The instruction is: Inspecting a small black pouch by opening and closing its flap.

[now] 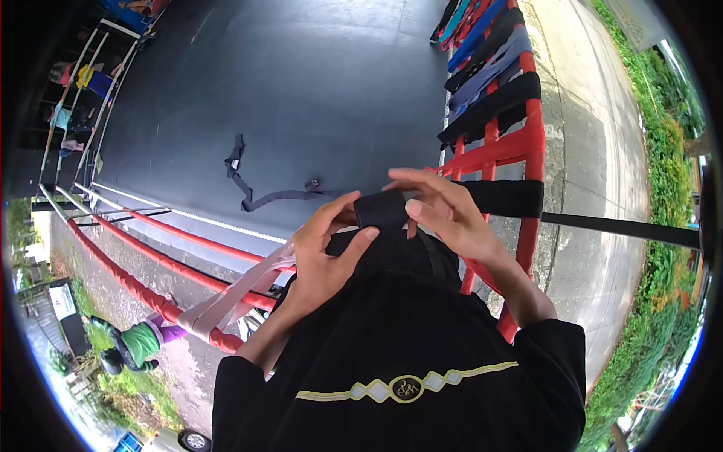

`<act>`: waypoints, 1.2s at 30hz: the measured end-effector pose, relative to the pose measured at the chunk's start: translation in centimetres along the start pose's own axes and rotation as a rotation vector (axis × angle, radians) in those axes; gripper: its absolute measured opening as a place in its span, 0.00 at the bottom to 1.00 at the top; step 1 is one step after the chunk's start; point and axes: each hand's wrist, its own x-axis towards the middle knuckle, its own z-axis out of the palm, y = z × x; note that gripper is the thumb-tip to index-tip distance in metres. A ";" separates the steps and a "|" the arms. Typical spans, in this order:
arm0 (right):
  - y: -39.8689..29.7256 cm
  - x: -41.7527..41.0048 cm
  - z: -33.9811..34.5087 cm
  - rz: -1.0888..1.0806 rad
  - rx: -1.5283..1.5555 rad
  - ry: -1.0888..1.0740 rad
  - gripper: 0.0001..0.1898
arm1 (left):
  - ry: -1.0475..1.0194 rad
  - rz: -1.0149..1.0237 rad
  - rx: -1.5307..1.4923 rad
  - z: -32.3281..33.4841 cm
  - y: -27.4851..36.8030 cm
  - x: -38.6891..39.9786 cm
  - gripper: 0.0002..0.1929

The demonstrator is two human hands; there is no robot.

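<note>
Between my two hands a dark cloth hand wrap point(381, 210) is held as a short, wide bundle in front of my body. My left hand point(327, 248) pinches its left end, thumb below and fingers behind. My right hand point(452, 217) has its thumb at the right end, with the index finger stretched over the top. Another long dark hand wrap point(271, 198) lies bent and partly twisted across the ring mat point(316, 85). Its near end passes out of sight behind my left hand. A small dark piece point(312, 184) rests close by it.
Red padded ring ropes point(532, 147) run along my right, draped with several cloth wraps point(491, 107). More red ropes point(197, 279) cross at left, with a pink wrap point(237, 294) over them. A person in green point(141, 342) is outside the ring. Concrete pavement point(593, 169) lies at right.
</note>
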 end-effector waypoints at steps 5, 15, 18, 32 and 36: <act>1.9 -0.4 2.0 -0.306 -0.327 0.079 0.31 | 0.070 0.076 -0.017 0.6 0.0 -0.1 0.27; 1.6 -0.2 2.6 -0.193 -0.045 0.094 0.27 | 0.039 0.286 0.122 0.0 -0.4 0.1 0.26; 0.9 0.0 2.1 -0.228 0.009 0.095 0.25 | -0.001 0.269 0.073 -1.0 -0.5 0.5 0.25; 0.2 -0.7 1.6 -0.158 -0.273 0.069 0.20 | -0.260 0.338 0.120 -2.4 0.7 1.5 0.36; -0.1 -0.9 1.8 0.038 -0.115 -0.019 0.20 | -0.425 0.376 0.187 -2.4 1.5 1.3 0.40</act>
